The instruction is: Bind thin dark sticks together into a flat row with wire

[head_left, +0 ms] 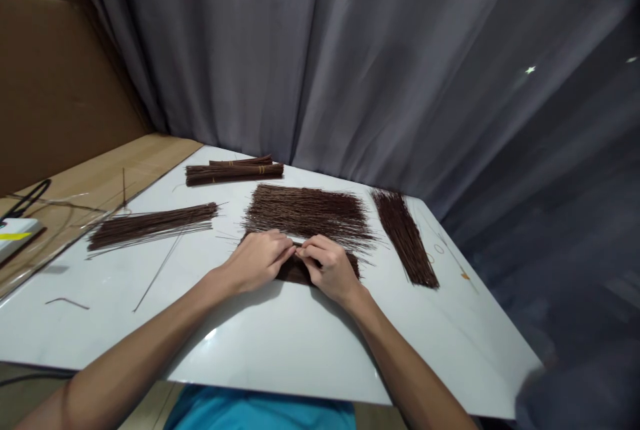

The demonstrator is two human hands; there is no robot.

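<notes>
My left hand (261,258) and my right hand (328,266) meet over a near bundle of thin dark brown sticks (296,273), which lies crosswise on the white table. Thumbs and fingertips of both hands are pinched close together at the top of this bundle. What lies between the fingertips is too small to make out. Just beyond the hands, a wide loose layer of similar sticks (307,210) is spread out, its ends uneven. My hands cover part of the near bundle.
Another stick pile (155,225) lies left, and a slanting pile (406,238) lies right. Yellow-banded bundles (235,173) rest at the back. Single loose sticks (157,273) and a bent piece (67,301) are at left. Small rings (439,249) lie at right. A grey curtain (350,70) hangs behind.
</notes>
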